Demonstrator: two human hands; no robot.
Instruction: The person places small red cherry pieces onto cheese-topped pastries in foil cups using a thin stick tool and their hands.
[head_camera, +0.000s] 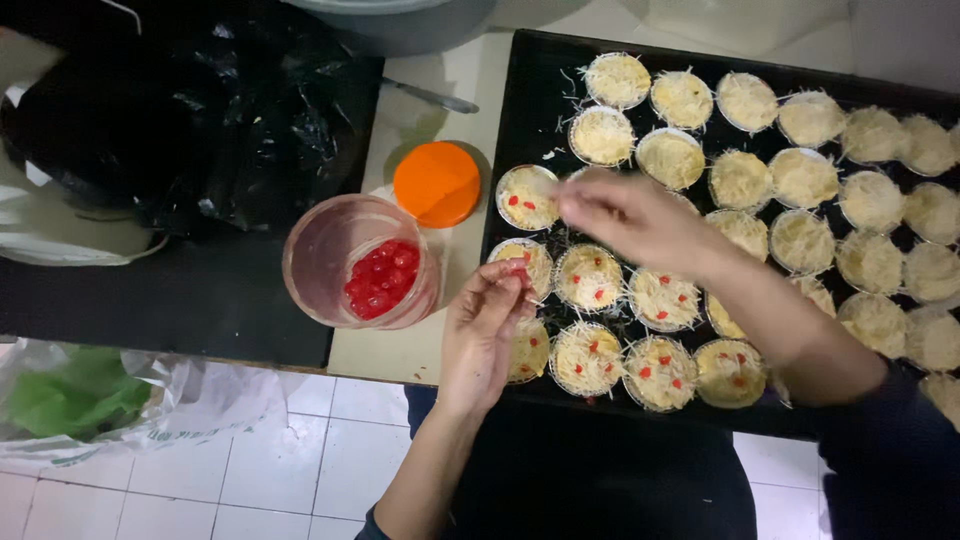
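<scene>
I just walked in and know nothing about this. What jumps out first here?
The black tray on the right, packed with small round cups heaped with pale shredded topping; those nearest the person also carry red bits. Over them, the right hand reaches across while the left hand pinches red pieces. Left of the tray stand a clear jar of red pieces and its orange lid.

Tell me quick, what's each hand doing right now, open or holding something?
Left hand: fingers pinched on small red bits at the tips, over the black tray.
Right hand: blurred, fingertips pinched together above the cheese-topped cups; what it holds cannot be told.
</scene>
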